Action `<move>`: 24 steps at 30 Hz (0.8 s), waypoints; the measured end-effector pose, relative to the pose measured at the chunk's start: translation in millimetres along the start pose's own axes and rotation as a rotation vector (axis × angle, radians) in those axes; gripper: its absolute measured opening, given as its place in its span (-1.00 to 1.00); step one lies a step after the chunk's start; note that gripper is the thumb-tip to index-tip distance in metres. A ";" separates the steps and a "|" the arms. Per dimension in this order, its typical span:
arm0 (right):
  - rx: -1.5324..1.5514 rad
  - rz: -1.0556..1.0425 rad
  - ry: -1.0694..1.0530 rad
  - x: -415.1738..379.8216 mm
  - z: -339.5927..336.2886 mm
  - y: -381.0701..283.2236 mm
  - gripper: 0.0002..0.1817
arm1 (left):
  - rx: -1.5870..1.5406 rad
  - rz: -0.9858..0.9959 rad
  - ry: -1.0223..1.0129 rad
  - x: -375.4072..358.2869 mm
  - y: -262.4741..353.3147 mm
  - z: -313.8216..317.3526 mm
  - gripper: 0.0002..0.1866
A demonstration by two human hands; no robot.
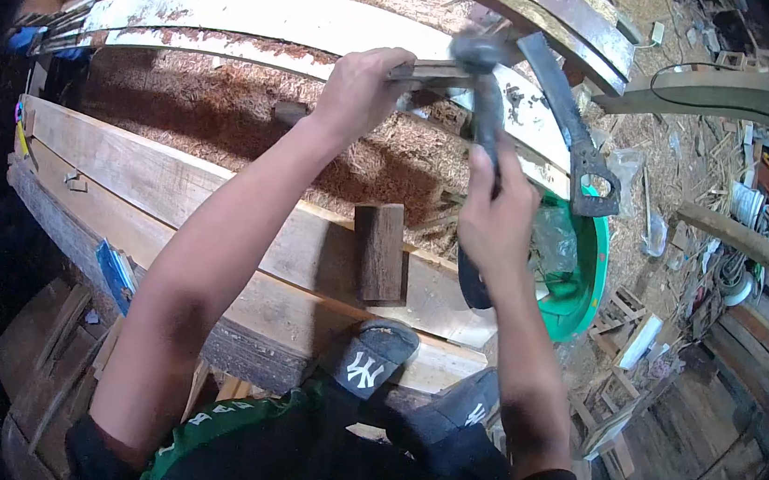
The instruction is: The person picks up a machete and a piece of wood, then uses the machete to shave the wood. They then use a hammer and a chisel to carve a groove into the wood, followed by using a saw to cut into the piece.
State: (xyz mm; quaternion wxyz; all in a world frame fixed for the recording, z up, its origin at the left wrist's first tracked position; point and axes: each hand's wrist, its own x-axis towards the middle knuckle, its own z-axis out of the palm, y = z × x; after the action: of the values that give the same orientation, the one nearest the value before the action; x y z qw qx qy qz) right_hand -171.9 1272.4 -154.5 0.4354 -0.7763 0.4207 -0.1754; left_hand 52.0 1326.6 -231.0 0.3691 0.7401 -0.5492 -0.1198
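Observation:
My left hand (362, 92) is closed around the near end of a narrow wooden piece (438, 72), held over the white-faced plank (276, 21). My right hand (500, 210) grips a hammer (488, 110) by its handle. The hammer's head is smeared by motion and overlaps the far end of the wooden piece in this view. To the right of the hammer lies a handsaw (563, 104), its blade resting across the plank's end. A brown wooden block (381, 254) sits on the light boards in front of me, below my hands.
A green plastic basin (595, 271) with a clear bag stands right of my right forearm. Sawdust and shavings (221, 96) cover the ground between the boards. My sandaled feet (372, 356) are at the near board. Wood scraps and small frames (623, 331) lie at right.

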 end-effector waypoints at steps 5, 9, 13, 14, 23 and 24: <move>0.084 0.002 -0.052 3.5 -15.1 -13.6 -0.55 | -0.075 0.088 0.072 -2.3 -10.7 10.8 -0.66; 0.015 -0.035 -0.016 2.2 -6.3 -2.1 -0.57 | -0.059 0.035 0.010 -0.4 -7.5 8.4 -0.68; 0.019 0.046 -0.111 8.9 -16.8 0.0 -0.56 | 0.058 0.029 0.030 4.7 -2.2 7.8 -0.72; 0.105 -0.045 0.041 -2.1 -5.2 13.3 -0.55 | -0.017 0.000 0.027 3.2 -3.0 10.0 -0.74; 0.131 0.056 0.047 0.1 -26.1 27.4 -0.67 | 0.115 -0.102 0.026 -1.9 10.7 5.1 -0.72; 0.094 0.105 0.095 -3.2 -29.4 30.6 -0.68 | 0.084 -0.105 0.036 -3.1 8.8 6.6 -0.71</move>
State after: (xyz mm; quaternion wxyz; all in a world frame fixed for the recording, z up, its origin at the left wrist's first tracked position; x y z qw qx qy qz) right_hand -207.8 1251.3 -163.0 0.4596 -0.7227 0.4722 -0.2086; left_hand 40.6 1325.6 -230.3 0.3409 0.7847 -0.5074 -0.1025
